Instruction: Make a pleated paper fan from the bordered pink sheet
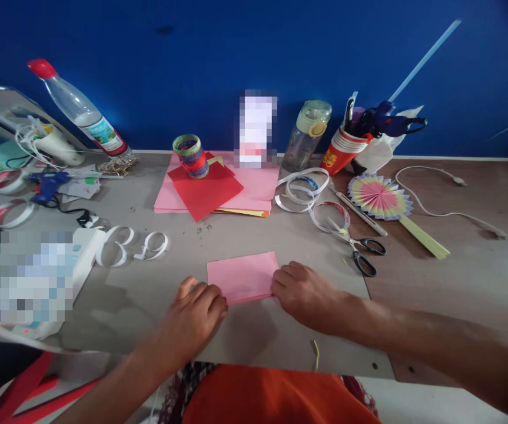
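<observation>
Pink paper (242,275), centre front of the counter (134,321).
You pinch its lower-left corner with your left hand (198,312), fingers curled, and its right edge with your right hand (303,295); whether it touches the counter is unclear. Black-handled scissors (353,241) lie near your right hand.

Here's the left hand (198,312), fingers curled on the pink paper's (242,277) near left corner — and the right hand (300,292) pinches its right edge! Beyond, a jar (194,160) sits on red paper (204,197). Over to the right, black-handled scissors (354,241) lie near a paper fan (379,197) — a red cup (344,152) stands behind, crammed full.
</observation>
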`<state>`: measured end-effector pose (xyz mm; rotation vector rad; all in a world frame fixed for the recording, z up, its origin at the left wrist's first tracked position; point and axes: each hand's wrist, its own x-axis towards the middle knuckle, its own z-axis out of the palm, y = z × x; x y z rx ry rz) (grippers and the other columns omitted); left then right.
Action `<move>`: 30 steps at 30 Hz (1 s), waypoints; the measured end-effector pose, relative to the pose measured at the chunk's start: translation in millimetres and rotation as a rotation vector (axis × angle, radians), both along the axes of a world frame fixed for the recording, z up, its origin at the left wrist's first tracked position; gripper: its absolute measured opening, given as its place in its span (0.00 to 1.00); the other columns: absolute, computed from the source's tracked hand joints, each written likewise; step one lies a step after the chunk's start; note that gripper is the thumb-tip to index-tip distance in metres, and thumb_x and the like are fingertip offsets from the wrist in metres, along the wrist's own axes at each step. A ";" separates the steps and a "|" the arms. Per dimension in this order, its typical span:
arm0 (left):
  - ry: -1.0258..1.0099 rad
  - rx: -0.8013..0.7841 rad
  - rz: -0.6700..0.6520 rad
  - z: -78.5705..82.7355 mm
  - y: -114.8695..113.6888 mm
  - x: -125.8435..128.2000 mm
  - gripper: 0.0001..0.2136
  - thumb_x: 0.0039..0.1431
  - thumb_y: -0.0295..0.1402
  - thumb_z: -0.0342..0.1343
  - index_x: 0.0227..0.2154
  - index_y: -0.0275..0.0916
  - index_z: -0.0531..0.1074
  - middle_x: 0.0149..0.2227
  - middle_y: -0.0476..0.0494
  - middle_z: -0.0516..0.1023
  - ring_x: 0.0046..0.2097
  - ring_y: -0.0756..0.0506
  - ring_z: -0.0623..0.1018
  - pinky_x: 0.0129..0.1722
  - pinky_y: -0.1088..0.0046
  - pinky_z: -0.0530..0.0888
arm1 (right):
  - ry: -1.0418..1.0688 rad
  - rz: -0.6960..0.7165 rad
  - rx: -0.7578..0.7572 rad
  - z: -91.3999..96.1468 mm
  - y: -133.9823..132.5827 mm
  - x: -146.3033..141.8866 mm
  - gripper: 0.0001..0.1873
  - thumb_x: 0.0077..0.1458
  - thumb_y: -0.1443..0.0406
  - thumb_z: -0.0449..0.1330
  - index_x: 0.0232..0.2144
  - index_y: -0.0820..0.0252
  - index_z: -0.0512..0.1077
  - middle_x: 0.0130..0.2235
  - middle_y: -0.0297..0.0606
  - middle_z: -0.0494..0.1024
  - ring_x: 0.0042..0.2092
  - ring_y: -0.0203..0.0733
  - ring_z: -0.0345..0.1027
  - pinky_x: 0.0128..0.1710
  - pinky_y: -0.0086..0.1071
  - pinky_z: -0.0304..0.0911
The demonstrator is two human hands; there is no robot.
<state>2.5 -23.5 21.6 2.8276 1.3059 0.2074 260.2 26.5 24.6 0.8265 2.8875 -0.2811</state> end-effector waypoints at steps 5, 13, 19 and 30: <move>0.023 0.001 0.021 -1.1 -0.6 -1.2 0.07 0.65 0.29 0.48 0.34 0.39 0.71 0.34 0.47 0.75 0.36 0.45 0.73 0.48 0.60 0.59 | 0.060 -0.109 -0.197 -2.3 13.5 3.9 0.08 0.55 0.72 0.52 0.29 0.63 0.71 0.33 0.41 0.74 0.34 0.38 0.64 0.36 0.33 0.54; -0.004 -0.032 0.037 8.7 -0.9 -1.9 0.12 0.63 0.24 0.44 0.36 0.40 0.73 0.35 0.46 0.75 0.37 0.46 0.73 0.50 0.60 0.59 | 0.129 -0.137 -0.382 33.0 14.9 8.2 0.06 0.55 0.71 0.55 0.31 0.63 0.72 0.35 0.40 0.75 0.37 0.39 0.67 0.41 0.32 0.57; -0.129 -0.311 0.092 34.5 9.4 -1.0 0.12 0.64 0.30 0.44 0.30 0.41 0.72 0.29 0.50 0.75 0.33 0.48 0.73 0.46 0.63 0.62 | 0.134 -0.080 -0.303 53.8 9.6 9.7 0.07 0.57 0.68 0.55 0.30 0.62 0.73 0.34 0.40 0.74 0.37 0.41 0.66 0.40 0.34 0.57; -0.152 -1.060 0.206 69.2 50.9 -9.0 0.10 0.58 0.36 0.49 0.27 0.41 0.72 0.26 0.53 0.74 0.31 0.49 0.71 0.31 0.75 0.64 | 0.074 -0.254 -0.762 77.4 35.1 10.1 0.09 0.52 0.69 0.53 0.28 0.60 0.73 0.27 0.31 0.75 0.27 0.33 0.64 0.24 0.26 0.52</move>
